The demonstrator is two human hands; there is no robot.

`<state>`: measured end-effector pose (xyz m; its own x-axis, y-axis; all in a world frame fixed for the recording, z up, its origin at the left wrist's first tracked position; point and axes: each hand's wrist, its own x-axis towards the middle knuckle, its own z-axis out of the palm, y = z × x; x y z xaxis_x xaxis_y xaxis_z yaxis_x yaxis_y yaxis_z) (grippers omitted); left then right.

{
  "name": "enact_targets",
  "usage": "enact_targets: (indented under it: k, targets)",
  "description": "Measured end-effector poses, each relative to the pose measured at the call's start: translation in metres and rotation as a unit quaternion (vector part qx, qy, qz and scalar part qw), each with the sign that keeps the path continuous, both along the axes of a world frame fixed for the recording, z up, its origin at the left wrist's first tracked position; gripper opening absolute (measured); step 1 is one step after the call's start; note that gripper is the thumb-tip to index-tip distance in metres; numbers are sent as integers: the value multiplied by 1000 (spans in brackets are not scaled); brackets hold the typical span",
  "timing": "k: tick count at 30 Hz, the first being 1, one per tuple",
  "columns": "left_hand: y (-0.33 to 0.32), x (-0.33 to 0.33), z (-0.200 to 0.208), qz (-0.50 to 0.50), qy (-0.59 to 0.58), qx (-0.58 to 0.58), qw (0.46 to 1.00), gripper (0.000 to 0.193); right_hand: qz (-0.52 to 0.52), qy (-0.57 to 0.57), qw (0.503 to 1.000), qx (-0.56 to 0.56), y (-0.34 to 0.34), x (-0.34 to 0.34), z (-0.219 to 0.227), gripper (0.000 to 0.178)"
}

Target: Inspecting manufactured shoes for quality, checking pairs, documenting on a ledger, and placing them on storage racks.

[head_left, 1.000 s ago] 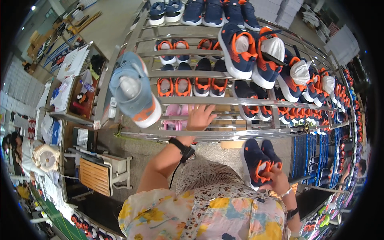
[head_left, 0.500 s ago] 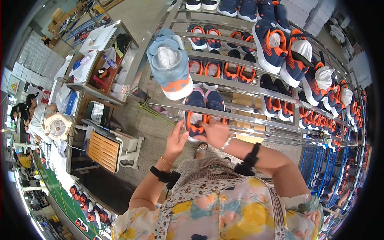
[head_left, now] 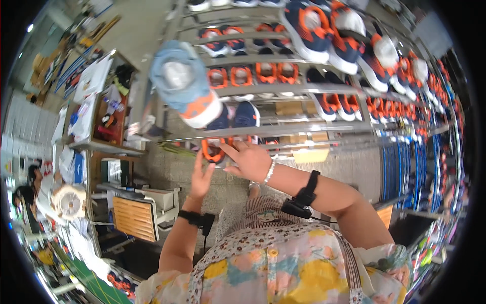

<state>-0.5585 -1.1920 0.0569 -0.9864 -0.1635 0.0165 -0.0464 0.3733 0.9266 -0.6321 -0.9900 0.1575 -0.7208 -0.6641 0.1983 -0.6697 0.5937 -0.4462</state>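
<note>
Navy-and-orange shoes point(head_left: 246, 116), pair, sat at metal rack's point(head_left: 304, 128) low front rail. Left hand point(head_left: 201, 178) open, beside near shoe's heel; right hand point(head_left: 253, 161) over collars, grip unclear. Step likely settling pair; next move called for steadying heels, releasing.

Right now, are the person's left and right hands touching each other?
Apart: the head view shows a gap between the left hand and right hand, with a shoe's heel visible there.
</note>
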Motion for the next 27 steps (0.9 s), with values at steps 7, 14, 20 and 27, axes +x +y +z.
enact_targets:
  k: [7,14,20,27]
  targets:
    - [26,53,22,135,-60,40,988,22,-385,-115,896,-188,231,65,21,33]
    - [127,74,7,-169,-7,95,981,24,-512,-158,822,-193,307,243,33,31]
    - [176,101,22,-289,-66,23,955,21,-536,-181,787,-244,299,330,26,26]
    - [206,96,50,-344,7,-28,938,19,-477,-212,795,-311,295,339,5,27]
